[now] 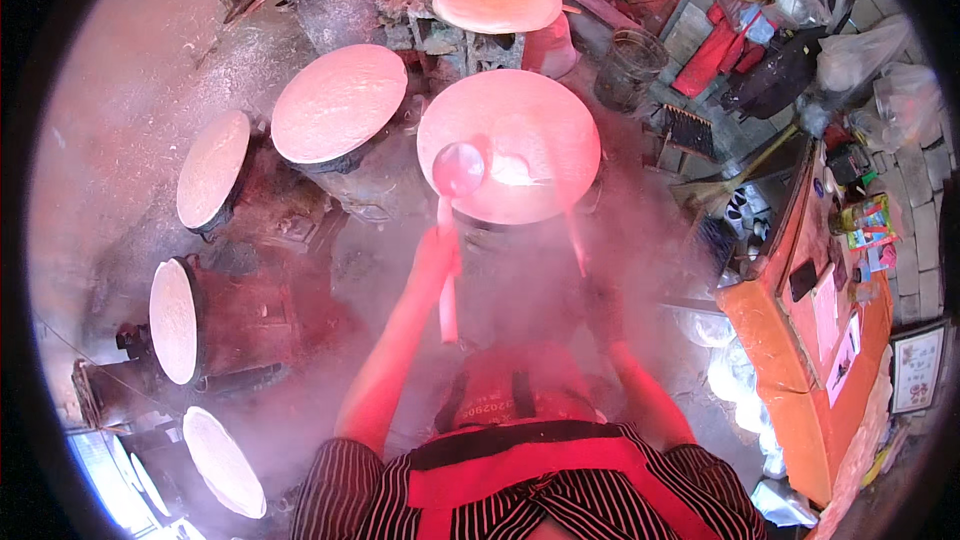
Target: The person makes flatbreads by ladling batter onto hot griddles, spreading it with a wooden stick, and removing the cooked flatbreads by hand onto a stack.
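Steam hangs over everything. My left hand (pixel 442 249) grips the thick handle of a ladle (pixel 457 169), whose round bowl is over the near left part of a wide round pan (pixel 517 109). A bright patch shows in the middle of the pan. My right hand (pixel 606 307) is low at the right, blurred by steam and shadow. Just above it a thin stick-like handle (pixel 576 244) runs up to the pan's near right edge; the fingers around it are too dim to make out.
Round pale-topped stations curve around the left, including one beside the pan (pixel 341 103) and another farther left (pixel 215 169). Another pale disc (pixel 496 0) rests on blocks beyond the pan. A dark bucket (pixel 634 64), a broom (pixel 709 191) and an orange-sided table (pixel 780 360) stand at the right.
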`<state>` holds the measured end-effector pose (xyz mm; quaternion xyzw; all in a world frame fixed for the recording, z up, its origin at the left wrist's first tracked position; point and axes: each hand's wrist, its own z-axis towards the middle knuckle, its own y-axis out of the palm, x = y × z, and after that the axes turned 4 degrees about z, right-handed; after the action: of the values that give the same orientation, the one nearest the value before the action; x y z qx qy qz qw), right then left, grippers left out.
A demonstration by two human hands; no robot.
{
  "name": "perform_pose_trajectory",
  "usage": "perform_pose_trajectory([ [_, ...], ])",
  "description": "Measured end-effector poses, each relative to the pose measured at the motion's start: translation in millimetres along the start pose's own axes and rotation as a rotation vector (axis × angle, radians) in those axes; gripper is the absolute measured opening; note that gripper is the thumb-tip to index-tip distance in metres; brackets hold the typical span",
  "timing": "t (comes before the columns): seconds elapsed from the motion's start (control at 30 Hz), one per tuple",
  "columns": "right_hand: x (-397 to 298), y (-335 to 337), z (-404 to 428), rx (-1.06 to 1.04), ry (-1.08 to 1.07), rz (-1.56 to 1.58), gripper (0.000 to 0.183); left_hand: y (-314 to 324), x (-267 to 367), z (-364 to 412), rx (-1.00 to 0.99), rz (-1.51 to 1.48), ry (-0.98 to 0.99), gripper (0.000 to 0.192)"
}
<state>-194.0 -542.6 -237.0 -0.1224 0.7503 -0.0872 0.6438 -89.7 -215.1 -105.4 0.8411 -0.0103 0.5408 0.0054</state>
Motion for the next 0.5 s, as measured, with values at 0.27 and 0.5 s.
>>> perform_pose_trajectory([
  [0.27, -2.9, 6.7, 45.9, 0.101, -0.002, -0.139, 0.044, 62.2, -22.7, 60.9, -0.014, -0.387, -0.041, 0.015],
  [0.5, -14.1, -26.8, 70.6, 0.039, 0.043, -0.150, 0.042, 18.1, 54.3, -36.6, -0.491, -1.157, -0.441, 0.014],
])
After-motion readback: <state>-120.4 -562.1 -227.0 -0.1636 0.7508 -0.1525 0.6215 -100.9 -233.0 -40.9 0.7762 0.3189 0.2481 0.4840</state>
